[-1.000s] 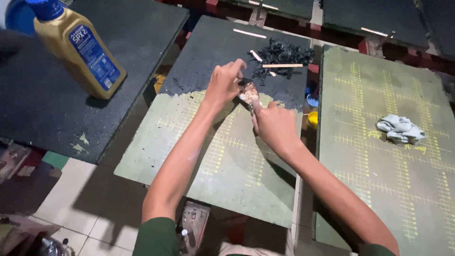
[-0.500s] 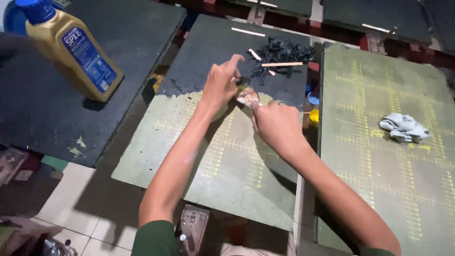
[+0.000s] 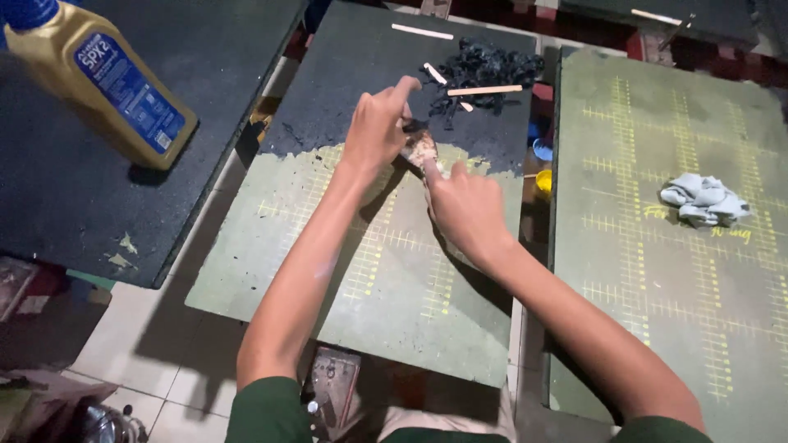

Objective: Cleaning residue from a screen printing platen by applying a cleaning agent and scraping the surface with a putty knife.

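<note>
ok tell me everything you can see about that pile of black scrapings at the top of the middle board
The pile of black scrapings is a loose heap of dark, curled, crumpled shreds, matte and rubbery-looking. It lies on the black-coated far part of the middle board, beyond both hands. A pale wooden stick rests across its near edge, and two shorter pale sticks lie against its left and lower sides. Neither hand touches it.

bottle (image 3: 107,86): top cut off at upper left edge
small pale object (image 3: 422,149): mostly hidden between both hands, kind unclear
</note>
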